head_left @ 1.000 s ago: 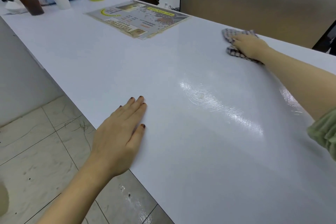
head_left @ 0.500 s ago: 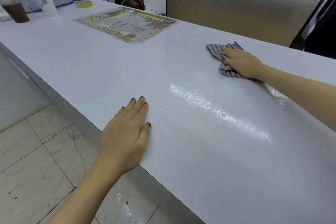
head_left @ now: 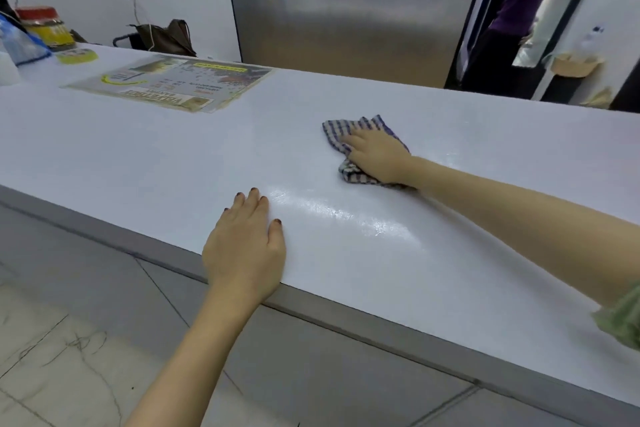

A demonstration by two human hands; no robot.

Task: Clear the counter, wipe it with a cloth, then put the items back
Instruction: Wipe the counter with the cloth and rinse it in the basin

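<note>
Both hands lay on the smooth white worktop (head_left: 166,163). The left hand (head_left: 244,246) rested flat at the near edge, fingers straight and close together, holding nothing. Farther back, the right hand (head_left: 377,156) pressed down on a crumpled blue-and-white checked cloth (head_left: 336,130), fingers stretched across it rather than gripping. A glossy wet streak (head_left: 346,218) ran between them. A laminated printed sheet (head_left: 173,85) lay well to the left, near a red-lidded jar (head_left: 45,28).

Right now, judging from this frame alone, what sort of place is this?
Probably a small café or bakery service counter: a long white counter, a laminated printed menu-like sheet lying on it, and a tall brushed-steel fridge-like panel behind. The right hand presses a blue-checked cloth on the counter.
</note>
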